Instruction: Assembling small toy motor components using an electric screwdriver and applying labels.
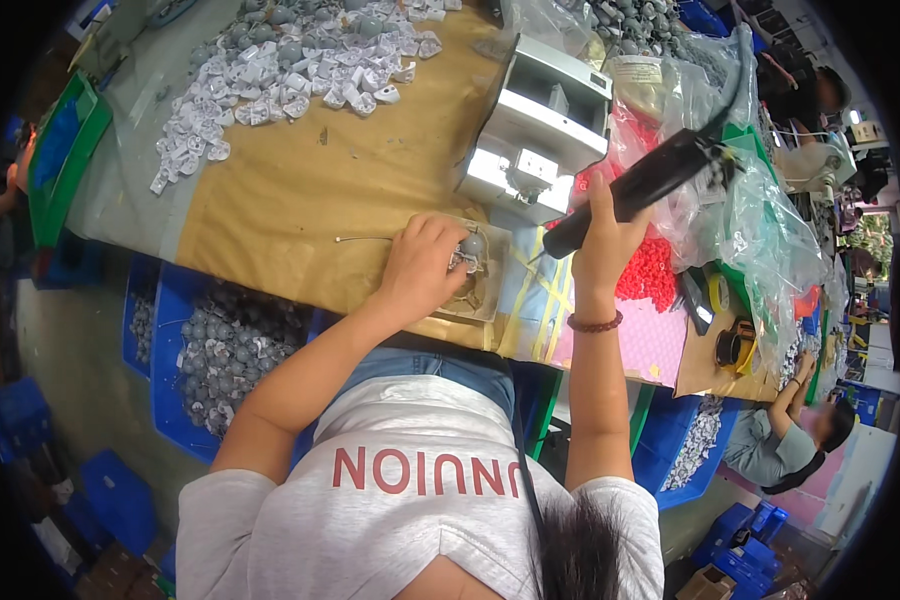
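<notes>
My left hand (425,262) rests with bent fingers on a small part made of a grey ball (472,243) and clear plastic. A thin wire with a small tip (355,239) runs out leftward from under that hand. The part sits in a square, light-coloured fixture block (478,306) at the table's near edge. In my right hand (610,240), fingers wrapped round it, is a black electric screwdriver (635,192). Its thin bit points down and left, apart from the part. A cable leaves its upper end. A white box-shaped device (553,85), probably a screw feeder, stands just beyond.
Clear plastic pieces (270,85) with grey balls are heaped at the far left. Small red pieces (650,275) lie right of my right hand, among plastic bags (760,220) and a yellow tape roll (735,347). Blue bins (185,400) stand below the table; another person (785,440) sits at right.
</notes>
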{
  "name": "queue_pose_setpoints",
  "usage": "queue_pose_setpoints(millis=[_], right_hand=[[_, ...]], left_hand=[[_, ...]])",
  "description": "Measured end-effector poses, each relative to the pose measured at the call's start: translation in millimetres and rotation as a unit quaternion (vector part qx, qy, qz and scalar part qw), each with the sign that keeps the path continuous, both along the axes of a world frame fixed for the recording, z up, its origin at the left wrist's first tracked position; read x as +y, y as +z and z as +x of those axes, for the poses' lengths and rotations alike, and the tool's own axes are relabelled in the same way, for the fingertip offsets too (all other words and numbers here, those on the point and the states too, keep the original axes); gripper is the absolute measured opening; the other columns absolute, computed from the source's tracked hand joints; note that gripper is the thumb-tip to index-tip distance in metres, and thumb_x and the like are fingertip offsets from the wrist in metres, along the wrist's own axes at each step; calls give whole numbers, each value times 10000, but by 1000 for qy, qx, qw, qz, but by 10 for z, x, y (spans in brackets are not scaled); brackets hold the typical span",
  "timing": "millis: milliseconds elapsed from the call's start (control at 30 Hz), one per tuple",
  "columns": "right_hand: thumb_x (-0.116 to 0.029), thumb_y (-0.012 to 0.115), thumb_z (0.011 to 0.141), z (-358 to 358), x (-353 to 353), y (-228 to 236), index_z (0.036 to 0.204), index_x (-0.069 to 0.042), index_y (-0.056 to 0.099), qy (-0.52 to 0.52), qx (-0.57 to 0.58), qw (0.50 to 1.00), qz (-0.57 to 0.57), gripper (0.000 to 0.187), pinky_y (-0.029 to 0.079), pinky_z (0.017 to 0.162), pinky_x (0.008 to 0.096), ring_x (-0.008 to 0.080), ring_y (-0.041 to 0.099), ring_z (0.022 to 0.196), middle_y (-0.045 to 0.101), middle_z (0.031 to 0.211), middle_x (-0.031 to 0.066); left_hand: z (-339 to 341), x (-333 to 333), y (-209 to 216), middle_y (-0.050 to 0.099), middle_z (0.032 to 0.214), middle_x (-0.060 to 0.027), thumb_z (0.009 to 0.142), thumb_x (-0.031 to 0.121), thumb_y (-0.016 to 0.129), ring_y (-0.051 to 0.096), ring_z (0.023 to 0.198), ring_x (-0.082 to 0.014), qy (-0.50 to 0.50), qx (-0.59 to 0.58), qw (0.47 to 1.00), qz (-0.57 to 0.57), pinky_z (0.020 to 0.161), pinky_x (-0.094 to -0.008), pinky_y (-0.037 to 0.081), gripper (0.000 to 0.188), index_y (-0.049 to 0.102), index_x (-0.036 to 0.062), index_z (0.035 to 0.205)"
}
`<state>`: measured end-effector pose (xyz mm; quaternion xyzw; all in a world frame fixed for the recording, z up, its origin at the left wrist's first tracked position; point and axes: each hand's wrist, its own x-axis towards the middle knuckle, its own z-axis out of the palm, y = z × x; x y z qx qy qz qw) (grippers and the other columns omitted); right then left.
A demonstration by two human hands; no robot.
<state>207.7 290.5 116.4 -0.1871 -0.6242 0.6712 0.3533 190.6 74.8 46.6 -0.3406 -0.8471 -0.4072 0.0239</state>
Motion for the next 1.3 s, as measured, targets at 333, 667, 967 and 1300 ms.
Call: queue_pose_setpoints(millis=[333,667,967,1300], right_hand=[[-55,692,898,420,-384,-572,1127,34,676,134,-102,936,310,246,519,819,318,269,656,989,681,1104,180],[-124,660,955,169,-641,-742,960,5,684,123,-167,954,214,131,517,601,339,250,693,647,696,721,139],[-148,604,1002,42,-675,-831,982,18,628,78,-182,943,268,169,516,579,324,200,692,626,681,703,118],[-194,590,1024,386,-220,-427,1103,18,642,325,-155,933,-7,232,556,693,270,136,702,787,714,884,70]], left_hand=[[106,-55,-87,675,1105,-69,788,109,755,590,1132,-289,-9,30,999,18,946,-438,440,374,640,98,1144],[101,-55,-94,669,1133,-116,783,101,771,607,1109,-321,-13,23,1000,3,911,-434,448,401,631,74,1159],[99,-49,-89,669,1121,-106,783,108,770,610,1100,-305,-14,27,1000,3,909,-432,447,398,631,79,1155],[100,-896,360,691,1113,-128,804,143,769,647,1032,-320,-54,7,997,-55,902,-425,486,369,653,82,1148]])
